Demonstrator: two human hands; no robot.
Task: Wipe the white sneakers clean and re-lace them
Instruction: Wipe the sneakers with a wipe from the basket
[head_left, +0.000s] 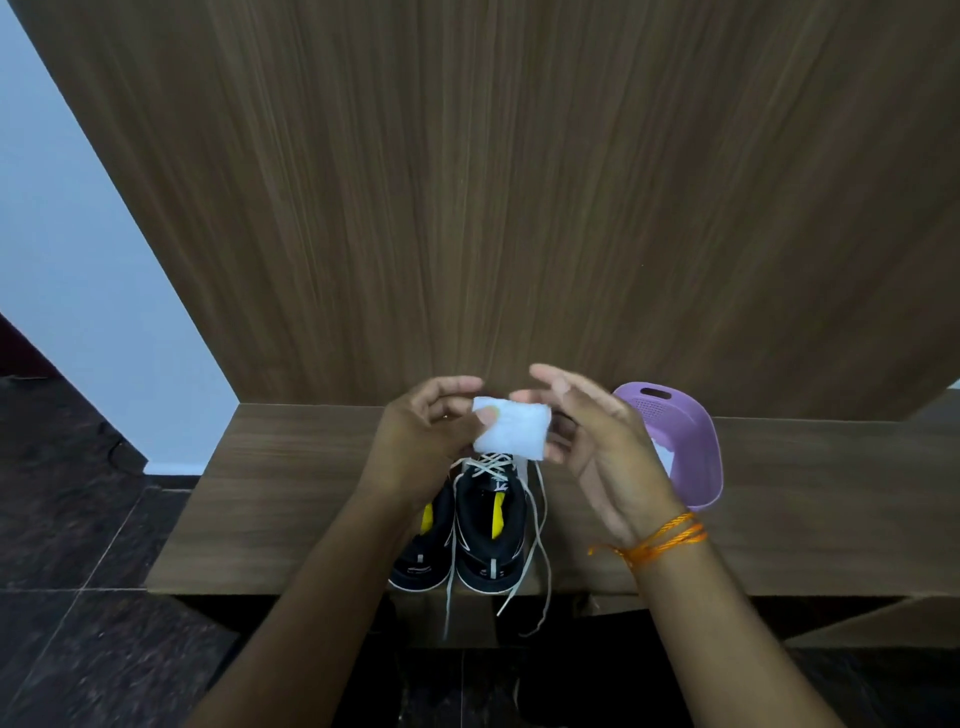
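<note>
head view: the left hand (421, 441) holds a folded white wipe (511, 428) just above the sneakers (488, 525), its grip closed on it with the thumb pinching the near face. the right hand (597, 447) touches the wipe's right edge, its grip loose and fingers mostly straight. the sneakers, black, stand side by side on the wooden worktop (291, 493), with loose laces (537, 519) trailing over its front edge. right of the sneakers sits a purple basket (698, 452).
</note>
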